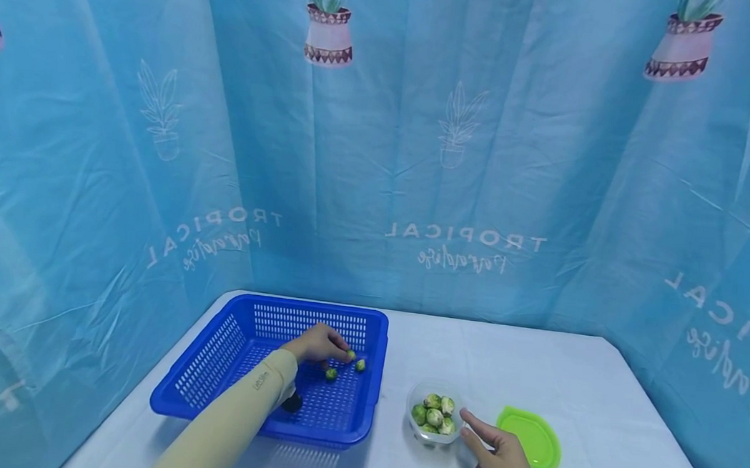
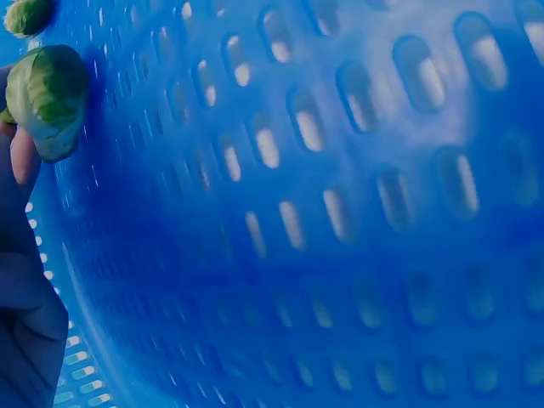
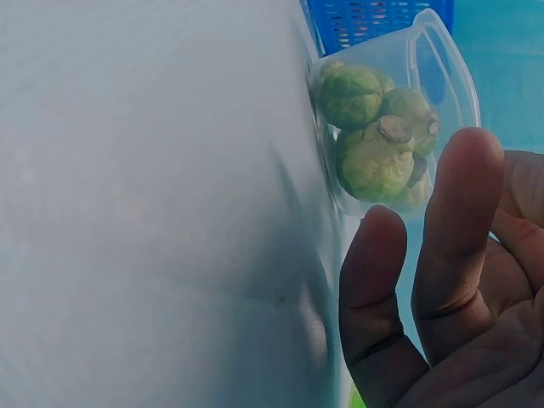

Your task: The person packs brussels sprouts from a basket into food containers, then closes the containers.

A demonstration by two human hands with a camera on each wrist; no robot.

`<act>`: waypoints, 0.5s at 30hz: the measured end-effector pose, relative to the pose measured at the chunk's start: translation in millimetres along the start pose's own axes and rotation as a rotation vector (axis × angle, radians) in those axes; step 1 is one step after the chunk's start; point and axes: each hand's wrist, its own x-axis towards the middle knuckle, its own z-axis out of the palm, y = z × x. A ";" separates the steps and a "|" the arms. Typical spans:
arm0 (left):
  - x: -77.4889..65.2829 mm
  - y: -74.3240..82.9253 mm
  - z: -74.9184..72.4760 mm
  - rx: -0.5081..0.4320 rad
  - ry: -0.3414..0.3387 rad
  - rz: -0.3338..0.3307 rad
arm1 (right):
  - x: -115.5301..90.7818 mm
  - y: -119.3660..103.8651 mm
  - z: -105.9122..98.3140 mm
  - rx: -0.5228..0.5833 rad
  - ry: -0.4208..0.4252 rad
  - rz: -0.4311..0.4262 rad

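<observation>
My left hand (image 1: 321,345) reaches into the blue plastic basket (image 1: 375,377) and pinches a Brussels sprout (image 1: 351,355) at its fingertips. In the left wrist view the held sprout (image 2: 48,98) shows beside the fingers. Two loose sprouts lie on the basket floor, one sprout (image 1: 331,374) below the hand and another sprout (image 1: 360,365) to its right. My right hand (image 1: 499,456), fingers spread and relaxed, is at the right side of a clear plastic container (image 1: 423,437). Several Brussels sprouts (image 3: 374,157) fill that container. Whether the right fingertips touch its wall I cannot tell.
A green lid (image 1: 536,441) lies on the white-covered table (image 1: 502,363), right of the container and partly behind the right hand. Blue printed curtains (image 1: 377,191) hang around the back and sides of the table.
</observation>
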 end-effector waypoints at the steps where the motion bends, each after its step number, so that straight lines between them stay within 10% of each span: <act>1: 0.0 -0.1 -0.7 0.002 -0.003 0.006 | 0.3 0.4 -0.1 0.002 -0.001 -0.002; 15: -2.2 3.3 -11.7 -0.066 0.016 0.090 | -1.0 -1.3 -0.5 0.010 -0.005 0.002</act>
